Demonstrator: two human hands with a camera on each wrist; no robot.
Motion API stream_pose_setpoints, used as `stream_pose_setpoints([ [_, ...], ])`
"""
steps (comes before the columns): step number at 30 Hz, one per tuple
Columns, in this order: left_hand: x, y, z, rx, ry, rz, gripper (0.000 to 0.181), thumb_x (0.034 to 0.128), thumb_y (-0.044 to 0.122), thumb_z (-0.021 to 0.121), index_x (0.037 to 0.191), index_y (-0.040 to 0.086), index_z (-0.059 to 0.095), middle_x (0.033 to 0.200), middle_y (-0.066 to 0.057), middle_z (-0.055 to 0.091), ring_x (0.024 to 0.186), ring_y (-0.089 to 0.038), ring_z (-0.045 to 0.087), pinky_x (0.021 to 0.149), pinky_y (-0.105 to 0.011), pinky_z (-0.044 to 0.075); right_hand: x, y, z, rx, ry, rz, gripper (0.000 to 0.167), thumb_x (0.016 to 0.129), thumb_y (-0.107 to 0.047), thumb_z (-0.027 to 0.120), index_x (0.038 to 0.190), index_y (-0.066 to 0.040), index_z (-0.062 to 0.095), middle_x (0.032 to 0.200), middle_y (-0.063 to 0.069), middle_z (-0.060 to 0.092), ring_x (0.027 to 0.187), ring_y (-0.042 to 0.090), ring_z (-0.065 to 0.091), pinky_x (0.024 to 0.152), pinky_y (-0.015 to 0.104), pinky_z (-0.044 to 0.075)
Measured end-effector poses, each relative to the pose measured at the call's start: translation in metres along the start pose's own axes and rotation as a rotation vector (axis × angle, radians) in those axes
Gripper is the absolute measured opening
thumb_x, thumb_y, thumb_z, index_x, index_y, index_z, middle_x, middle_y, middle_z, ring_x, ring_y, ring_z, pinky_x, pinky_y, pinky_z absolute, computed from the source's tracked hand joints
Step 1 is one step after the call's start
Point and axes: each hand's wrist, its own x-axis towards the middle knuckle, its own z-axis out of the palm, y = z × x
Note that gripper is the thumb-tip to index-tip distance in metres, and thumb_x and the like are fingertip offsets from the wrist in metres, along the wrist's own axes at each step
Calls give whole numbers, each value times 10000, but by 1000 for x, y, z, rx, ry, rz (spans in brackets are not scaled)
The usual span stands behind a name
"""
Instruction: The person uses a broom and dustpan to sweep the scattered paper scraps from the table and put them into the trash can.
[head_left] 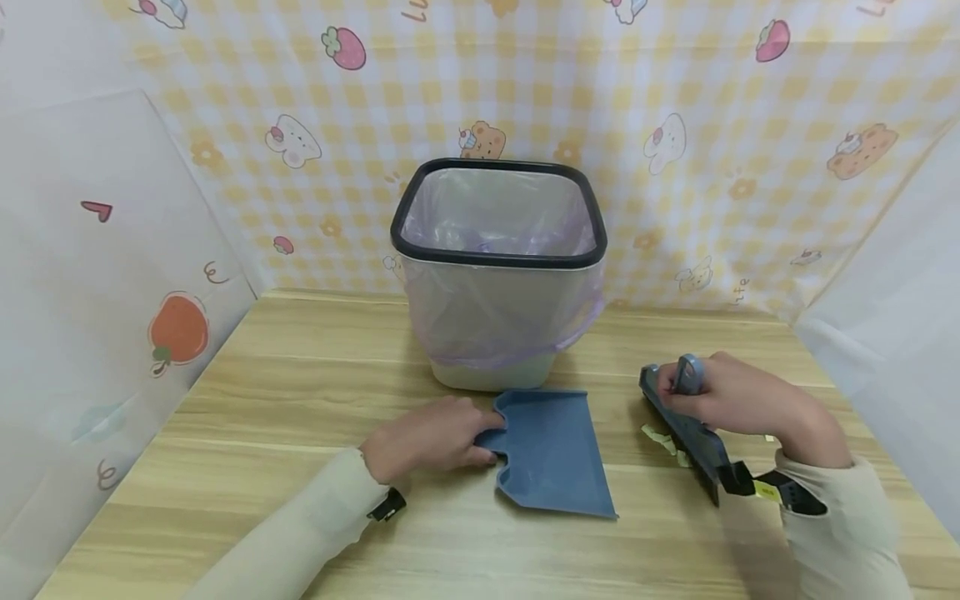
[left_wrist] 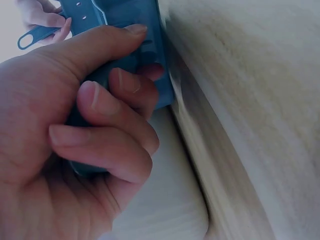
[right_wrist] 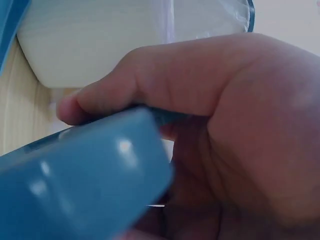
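A blue-grey dustpan (head_left: 555,454) lies on the table in front of the bin, its wide edge facing right. My left hand (head_left: 438,433) grips its short handle, with the fingers curled round it in the left wrist view. On the right, my right hand (head_left: 731,400) holds a blue-grey hand brush (head_left: 690,433) by its handle, whose looped end sticks up above the fingers. Pale yellowish scraps (head_left: 660,440) lie against the brush's left side. In the right wrist view the brush (right_wrist: 85,180) fills the lower left; its bristles are hidden there.
A white bin (head_left: 487,379) with a black rim and a clear purplish liner stands behind the dustpan, close to its back edge. A small pale scrap (head_left: 769,438) lies right of the brush, by my wrist. Patterned cloth (head_left: 480,92) hangs behind the wooden table (head_left: 300,367).
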Motion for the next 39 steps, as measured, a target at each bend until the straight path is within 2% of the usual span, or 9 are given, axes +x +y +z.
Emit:
stream_pose_setpoints([
  [9,0,0,-2,1,-11,-14,138,1075,257,752,1110,131,709,722,93,328,612,-59,335,579,-247,291,10,-7,8,108,5,-159,173,1108,-65,629,1003,-191,685,693,-156,489,549,46,500,548,303,469],
  [18,0,1,-3,-4,-14,-19,164,1077,273,753,1140,126,716,723,95,341,610,-58,344,580,-247,299,31,-35,28,122,79,-297,198,1095,-53,621,999,-211,695,737,-169,510,571,19,485,568,290,468],
  [22,1,0,-2,-6,-18,-27,181,1077,290,754,1152,129,717,729,95,355,613,-60,356,577,-250,296,38,-46,40,146,96,-344,202,1097,-59,627,997,-216,707,727,-195,463,566,-7,419,556,275,433],
  [27,1,0,0,-17,-27,-38,191,1080,309,747,1158,137,715,740,92,393,620,-62,385,574,-251,305,36,-53,43,143,108,-343,196,1104,-88,644,991,-233,713,723,-198,457,588,-1,404,576,279,438],
  [33,0,-2,-1,-22,-25,-42,173,1070,284,759,1149,140,706,737,88,377,625,-63,387,577,-257,312,23,-48,29,96,186,-265,221,1093,-97,665,966,-274,704,777,-154,561,648,59,512,618,303,476],
  [39,-1,-2,-2,-19,-19,-43,166,1064,283,765,1132,147,698,742,93,361,634,-62,389,584,-261,313,9,-36,11,20,259,-157,179,1102,-113,664,1011,-258,718,802,-138,614,674,86,570,649,309,479],
])
